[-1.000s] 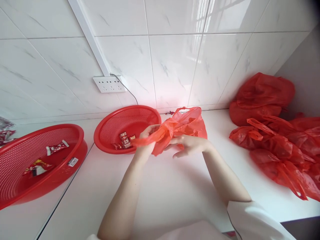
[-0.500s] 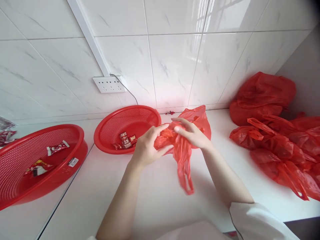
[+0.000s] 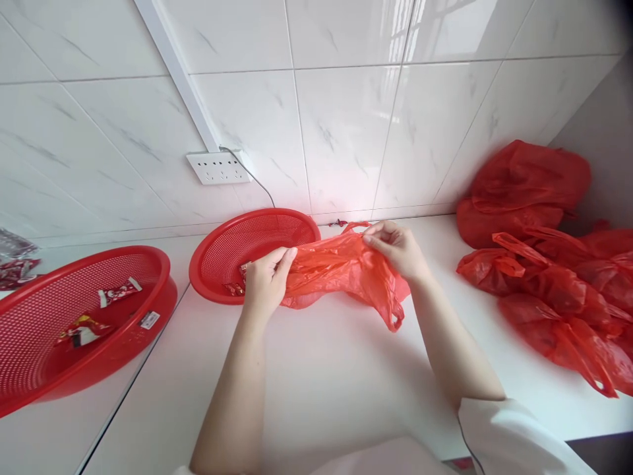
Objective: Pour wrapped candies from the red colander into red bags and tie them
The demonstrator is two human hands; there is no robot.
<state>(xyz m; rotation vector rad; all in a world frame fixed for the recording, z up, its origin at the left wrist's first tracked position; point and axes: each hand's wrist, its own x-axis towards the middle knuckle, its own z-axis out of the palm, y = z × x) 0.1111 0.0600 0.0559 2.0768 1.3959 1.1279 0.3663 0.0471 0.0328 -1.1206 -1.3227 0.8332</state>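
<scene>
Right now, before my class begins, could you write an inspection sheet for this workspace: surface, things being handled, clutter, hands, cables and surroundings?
Surface: white worktop, with a dark straight seam at left.
Things being handled: thin red plastic bag, stretched sideways; contents, if any, cannot be told.
Clutter: rounded red perforated plastic basket left of centre, its small red packets partly hidden; second red perforated plastic basket further left, holding wrapped packets; heap of red plastic bags at right.
Hands: left hand pinches the bag's left end; right hand pinches its upper right.
Cables: thin grey cable crosses the white rectangular socket panel, dropping behind the rounded basket.
Surroundings: glossy white marbled tile wall behind.
</scene>
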